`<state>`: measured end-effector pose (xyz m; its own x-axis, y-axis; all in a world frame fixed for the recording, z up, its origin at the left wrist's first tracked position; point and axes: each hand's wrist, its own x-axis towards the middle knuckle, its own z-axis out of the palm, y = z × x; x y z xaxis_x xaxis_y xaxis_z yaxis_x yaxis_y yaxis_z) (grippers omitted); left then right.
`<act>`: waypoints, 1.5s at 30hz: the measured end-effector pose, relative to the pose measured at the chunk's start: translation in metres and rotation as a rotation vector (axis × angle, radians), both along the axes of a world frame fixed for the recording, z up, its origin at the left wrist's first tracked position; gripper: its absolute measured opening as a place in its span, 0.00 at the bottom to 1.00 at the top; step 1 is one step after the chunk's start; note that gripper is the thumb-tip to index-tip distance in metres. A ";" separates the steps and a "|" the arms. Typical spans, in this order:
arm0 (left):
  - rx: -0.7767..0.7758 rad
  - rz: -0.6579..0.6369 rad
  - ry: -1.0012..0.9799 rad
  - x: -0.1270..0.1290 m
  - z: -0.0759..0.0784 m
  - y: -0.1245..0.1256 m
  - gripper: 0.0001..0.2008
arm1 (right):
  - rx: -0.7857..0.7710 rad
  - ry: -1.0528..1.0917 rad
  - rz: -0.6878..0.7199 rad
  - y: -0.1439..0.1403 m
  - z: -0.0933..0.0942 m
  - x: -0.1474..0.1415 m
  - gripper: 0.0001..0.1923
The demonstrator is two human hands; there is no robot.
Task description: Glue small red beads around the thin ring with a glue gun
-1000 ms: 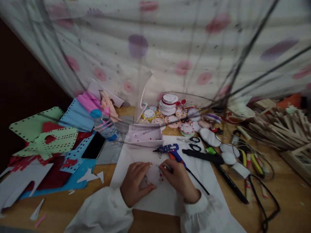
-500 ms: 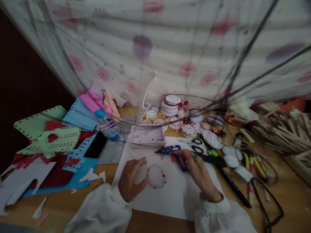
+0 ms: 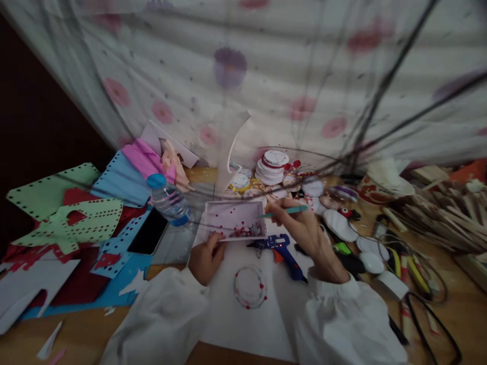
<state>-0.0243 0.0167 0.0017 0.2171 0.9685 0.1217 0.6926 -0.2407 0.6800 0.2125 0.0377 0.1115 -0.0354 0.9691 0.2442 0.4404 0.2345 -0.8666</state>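
Note:
My left hand point(image 3: 206, 255) grips the near edge of a small white box point(image 3: 216, 213) that holds red beads. My right hand point(image 3: 300, 228) holds a thin teal tool point(image 3: 283, 211) with its tip pointing into the box. A white disc point(image 3: 250, 287) ringed with red and blue beads lies on the white paper sheet point(image 3: 228, 314) between my forearms, touched by neither hand. A blue glue gun point(image 3: 279, 247) lies just under my right hand.
A water bottle point(image 3: 167, 199) and a black phone point(image 3: 149, 231) lie left of the box, beside coloured foam sheets point(image 3: 64, 218). Stacked decorated discs point(image 3: 271, 167) sit behind it. Wooden sticks point(image 3: 445, 208), cables and tools crowd the right. A flowered curtain point(image 3: 266, 76) hangs behind.
Both hands left the beaded disc and moved up to the bead box. My left hand took hold of the box's edge; my right hand brought the teal tool over it.

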 end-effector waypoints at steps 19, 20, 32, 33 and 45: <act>0.070 -0.019 0.087 0.002 0.001 0.002 0.07 | 0.213 -0.334 0.051 0.020 -0.049 -0.012 0.03; 0.071 -0.018 0.085 0.002 0.000 0.002 0.07 | 0.223 -0.333 0.041 0.019 -0.050 -0.012 0.03; 0.062 -0.009 0.077 0.003 0.001 0.002 0.08 | 0.173 -0.360 -0.027 0.011 -0.062 -0.016 0.03; 0.061 -0.011 0.074 0.003 0.001 0.002 0.08 | 0.170 -0.381 -0.038 0.011 -0.063 -0.017 0.02; 0.066 -0.050 0.063 0.000 -0.002 0.002 0.08 | 0.224 -0.516 -0.104 0.011 -0.070 -0.023 0.03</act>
<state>-0.0240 0.0188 -0.0003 0.2745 0.9466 0.1691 0.7195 -0.3188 0.6170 0.1896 0.0488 0.0411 -0.1119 0.9004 0.4205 0.8237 0.3207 -0.4676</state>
